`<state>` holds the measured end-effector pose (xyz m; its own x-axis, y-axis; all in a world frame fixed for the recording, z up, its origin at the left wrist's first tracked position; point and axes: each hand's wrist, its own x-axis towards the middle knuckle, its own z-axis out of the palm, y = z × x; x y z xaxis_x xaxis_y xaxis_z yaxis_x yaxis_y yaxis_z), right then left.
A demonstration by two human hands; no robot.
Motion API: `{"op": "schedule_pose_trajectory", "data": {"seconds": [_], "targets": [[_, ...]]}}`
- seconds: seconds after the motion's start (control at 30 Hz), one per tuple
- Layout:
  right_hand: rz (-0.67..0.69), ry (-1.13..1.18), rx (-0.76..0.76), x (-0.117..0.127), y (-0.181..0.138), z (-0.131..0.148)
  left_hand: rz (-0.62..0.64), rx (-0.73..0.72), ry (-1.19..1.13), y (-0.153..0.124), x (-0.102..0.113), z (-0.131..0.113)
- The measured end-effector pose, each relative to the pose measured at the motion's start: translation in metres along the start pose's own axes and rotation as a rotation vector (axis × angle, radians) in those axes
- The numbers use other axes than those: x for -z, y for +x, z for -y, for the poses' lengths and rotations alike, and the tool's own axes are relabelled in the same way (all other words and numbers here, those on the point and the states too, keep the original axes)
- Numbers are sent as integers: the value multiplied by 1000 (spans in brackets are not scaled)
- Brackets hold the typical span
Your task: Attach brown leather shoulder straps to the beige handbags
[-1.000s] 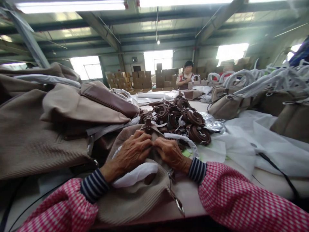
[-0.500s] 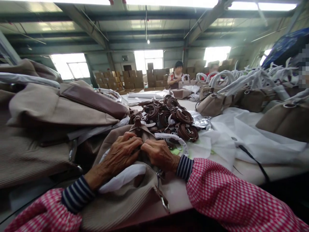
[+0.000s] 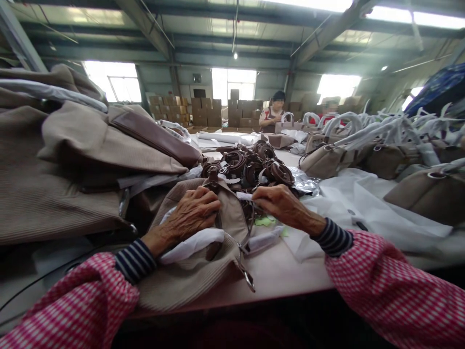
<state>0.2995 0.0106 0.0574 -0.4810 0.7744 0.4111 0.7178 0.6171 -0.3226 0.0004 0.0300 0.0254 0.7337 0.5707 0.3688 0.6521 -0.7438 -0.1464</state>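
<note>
A beige ribbed handbag [image 3: 189, 286] lies on the table in front of me, its zip end pointing away. My left hand [image 3: 194, 213] is closed on the bag's top edge beside the zip opening, fingertips curled out of sight. One white-wrapped handle [image 3: 194, 245] arches below that wrist. To the right of the bag, my right hand [image 3: 285, 206] pinches a white-wrapped piece [image 3: 244, 196] that looks like part of the other handle. Another white-wrapped length [image 3: 265, 241] lies below it by the bag's side. A metal clasp [image 3: 249, 280] hangs at the bag's near corner.
Coiled brown straps [image 3: 250, 167] are heaped just beyond the bag. More beige bags [image 3: 76, 140] are stacked at left, and finished-looking bags [image 3: 425, 194] stand at right behind white sheeting [image 3: 374, 203]. A co-worker [image 3: 274, 114] is across the table; cartons [image 3: 207, 111] line the back.
My right hand has left the bag's opening and moved right, now pinching the white-wrapped piece. My left hand stays on the bag, whose opening shows more. The view has shifted slightly.
</note>
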Motion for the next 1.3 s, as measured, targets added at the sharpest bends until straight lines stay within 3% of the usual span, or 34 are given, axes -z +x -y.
{"op": "schedule_pose_trajectory", "data": {"seconds": [0.1, 0.2, 0.4, 0.63, 0.8, 0.9, 1.03, 1.17, 1.3], "targets": [[201, -214, -36, 9, -24, -15, -13, -37, -4, 3, 3, -3], [384, -451, -54, -2, -36, -16, -10, -39, -13, 7, 8, -8], [493, -584, -37, -15, -24, -10, -5, -21, 16, 9, 10, -10], [359, -418, -74, -6, -36, -23, 66, -8, -92, 4, 9, -1], [113, 37, -209, 11, -43, -15, 108, -24, -200, 7, 18, 1], [16, 329, -295, 15, -30, 2, 100, -23, -160, 8, 17, -3], [25, 636, -322, -7, 10, 33, 94, 36, -126, 5, 10, -6], [31, 471, -224, -34, 47, 50, 87, -15, -135, 2, 8, -3], [109, 241, -141, -41, 57, 49, 76, -36, -101, 3, 20, -6]]}}
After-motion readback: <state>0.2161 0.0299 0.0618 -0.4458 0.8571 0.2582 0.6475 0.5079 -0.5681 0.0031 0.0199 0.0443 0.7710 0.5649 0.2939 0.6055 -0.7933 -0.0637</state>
